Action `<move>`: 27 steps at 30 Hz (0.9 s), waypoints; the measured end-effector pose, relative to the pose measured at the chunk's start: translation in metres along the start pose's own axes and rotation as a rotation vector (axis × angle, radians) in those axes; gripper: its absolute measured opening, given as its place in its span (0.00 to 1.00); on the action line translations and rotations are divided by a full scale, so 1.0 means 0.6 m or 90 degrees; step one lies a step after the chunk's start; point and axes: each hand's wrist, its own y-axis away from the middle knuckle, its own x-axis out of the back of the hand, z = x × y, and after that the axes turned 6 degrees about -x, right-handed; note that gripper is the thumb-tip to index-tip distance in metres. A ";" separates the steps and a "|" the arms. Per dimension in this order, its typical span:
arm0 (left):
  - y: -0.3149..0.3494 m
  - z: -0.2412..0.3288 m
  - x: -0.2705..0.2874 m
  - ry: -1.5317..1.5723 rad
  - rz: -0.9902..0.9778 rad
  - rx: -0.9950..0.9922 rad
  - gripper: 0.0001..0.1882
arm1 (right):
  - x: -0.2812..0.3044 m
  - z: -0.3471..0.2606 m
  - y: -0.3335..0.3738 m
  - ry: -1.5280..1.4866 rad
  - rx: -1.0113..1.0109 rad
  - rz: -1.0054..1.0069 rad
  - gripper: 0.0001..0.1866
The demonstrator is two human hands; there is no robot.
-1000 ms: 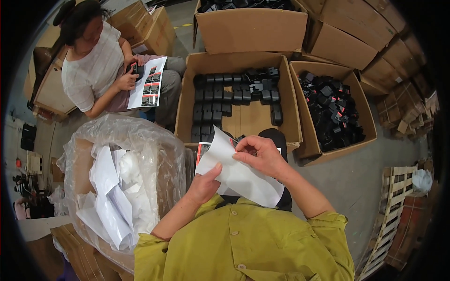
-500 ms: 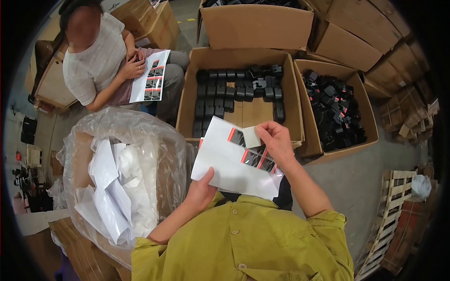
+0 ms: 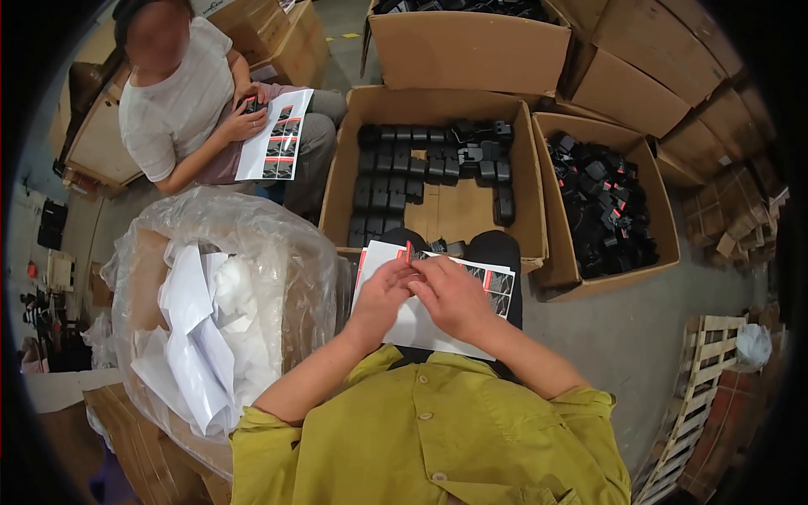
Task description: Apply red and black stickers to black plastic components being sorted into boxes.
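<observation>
On my lap lies a white sheet of printed labels (image 3: 500,290), dark pictures with red edges in rows. Above its left half my left hand (image 3: 380,299) and my right hand (image 3: 454,295) meet, fingers curled together. A small red-edged label (image 3: 410,252) sticks up at their fingertips; the fingers cover most of it. Just beyond the sheet, a dark piece (image 3: 454,248) shows partly by my knees. In the open carton (image 3: 446,206) ahead, black plastic parts (image 3: 387,160) stand in rows, with bare cardboard at its middle.
A carton (image 3: 551,227) of jumbled black parts with red marks stands on the right. At left, a plastic-lined box (image 3: 290,252) holds white paper (image 3: 189,311). A seated co-worker (image 3: 181,101) at far left holds a dark piece over another label sheet (image 3: 278,147). A wooden pallet (image 3: 694,396) leans at right.
My right hand has brought the small pale square left and down to my left hand. The sheet now lies lower on my lap, and my left hand has left its near edge.
</observation>
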 end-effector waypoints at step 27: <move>-0.148 -0.099 -0.008 -0.939 -0.214 -0.201 0.28 | -0.035 0.614 -0.127 0.241 -0.336 -0.131 0.33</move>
